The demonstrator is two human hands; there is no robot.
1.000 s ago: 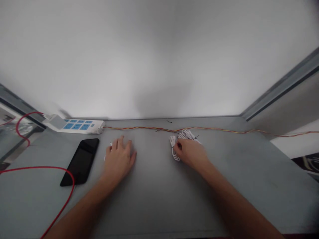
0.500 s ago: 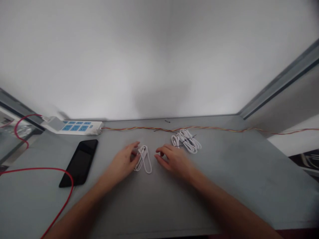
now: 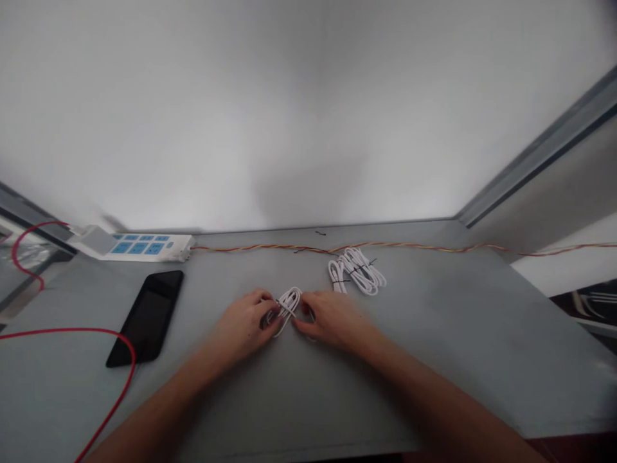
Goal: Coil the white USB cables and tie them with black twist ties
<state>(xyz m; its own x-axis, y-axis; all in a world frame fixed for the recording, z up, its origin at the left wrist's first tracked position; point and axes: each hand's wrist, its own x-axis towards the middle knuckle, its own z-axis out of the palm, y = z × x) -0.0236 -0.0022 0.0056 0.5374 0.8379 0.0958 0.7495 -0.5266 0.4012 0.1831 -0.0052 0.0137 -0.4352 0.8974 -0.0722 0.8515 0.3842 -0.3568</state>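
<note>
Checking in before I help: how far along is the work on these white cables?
Done: the white cable bundle beyond the hands looks coiled and bound with black ties. In hand: the left hand and right hand hold a smaller white cable coil between them. Left: that coil shows no clear tie, though it is hard to see.

A grey tabletop (image 3: 434, 302) holds a black smartphone (image 3: 147, 318), white power strip (image 3: 130, 247), bundled white cables (image 3: 359, 271) and a red cord (image 3: 72, 330).
</note>
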